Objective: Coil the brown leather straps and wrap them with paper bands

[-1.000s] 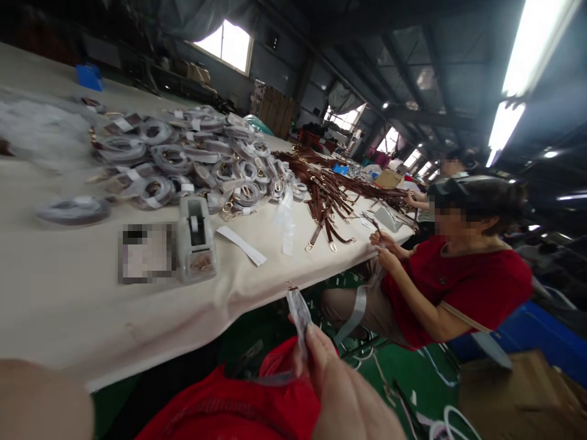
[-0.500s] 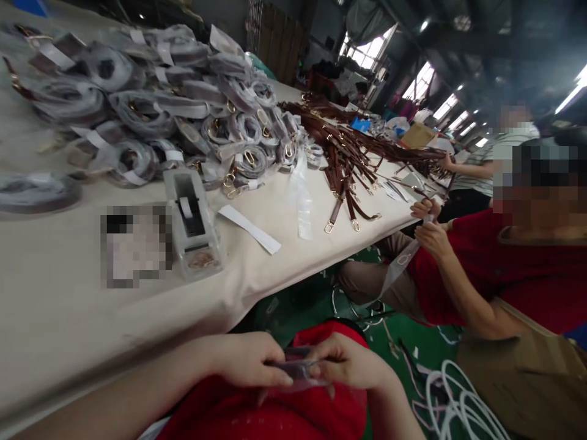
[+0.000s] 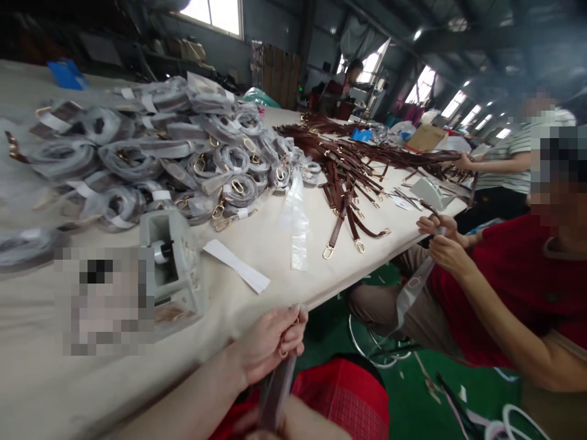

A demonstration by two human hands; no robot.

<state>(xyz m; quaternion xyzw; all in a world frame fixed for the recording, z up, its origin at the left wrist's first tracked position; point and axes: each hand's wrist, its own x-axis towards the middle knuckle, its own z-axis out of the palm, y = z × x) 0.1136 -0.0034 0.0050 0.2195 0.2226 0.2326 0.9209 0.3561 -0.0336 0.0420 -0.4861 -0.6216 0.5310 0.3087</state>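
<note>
By the near edge of a cloth-covered desk [image 3: 229, 324], a worker's left hand [image 3: 270, 342] clenches its fingers [image 3: 290, 335] around the upper end of a plastic-sheathed strap [image 3: 277, 391], gold-coloured metal showing between them. The strap slants down from those fingers above the worker's red-clad lap [image 3: 351, 397], where the right hand [image 3: 300, 421], blurred and partly out of view, grasps it lower down. Beyond the left fingers, two strips of paper [image 3: 236, 266] lie crossed on the desk, with a tape dispenser [image 3: 190, 281] to their left. A clear plastic sleeve [image 3: 299, 238] lies flat straight ahead of the fingers. Farther off and to the left of them rises a heap of wrapped coils [image 3: 169, 146], many banded in white; ahead and to the right spread loose brown straps [image 3: 348, 201], their gold-coloured buckles toward the worker. To the right of the fingers, a co-worker in red [image 3: 486, 287] grips a strip of plastic in both hands, while farther back another in a striped shirt [image 3: 502, 168] has a hand at the far end of the brown straps. Green floor [image 3: 394, 391] shows below.
</note>
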